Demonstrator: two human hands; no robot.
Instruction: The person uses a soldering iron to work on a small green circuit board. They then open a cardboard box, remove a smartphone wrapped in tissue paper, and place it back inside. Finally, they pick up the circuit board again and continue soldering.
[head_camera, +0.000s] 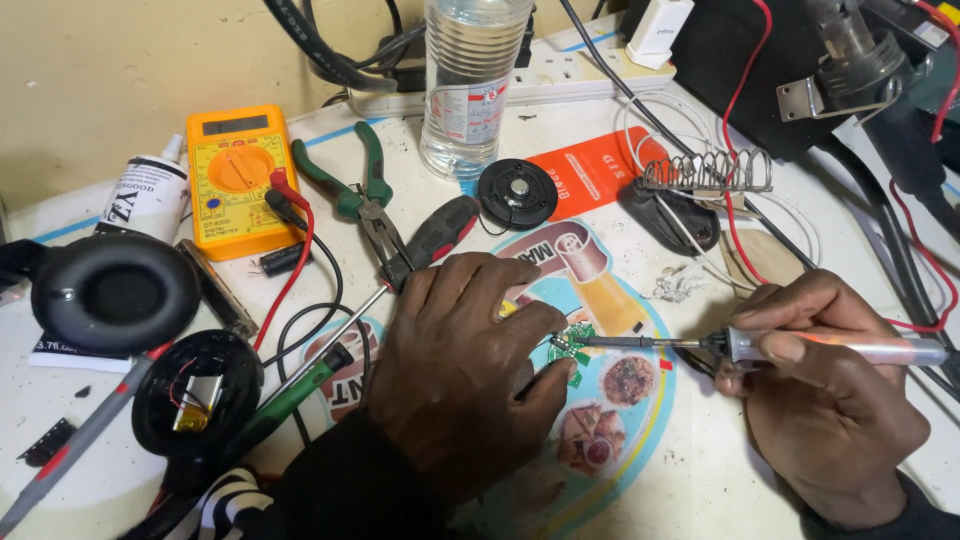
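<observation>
My left hand (462, 370) lies flat on the table, its fingers pressing on a small green circuit board (570, 345). My right hand (825, 390) grips a soldering iron (850, 349) like a pen. The iron's thin metal tip points left and touches the board's upper edge. Most of the board is hidden under my left fingers.
Yellow multimeter (240, 175) with red and black leads, green pliers (362, 195), a red-black screwdriver (430, 240), a water bottle (470, 85), a black round speaker part (517, 192), a coiled iron stand (705, 172), headphone cups (115, 292), a power strip (540, 75) and cables crowd the table.
</observation>
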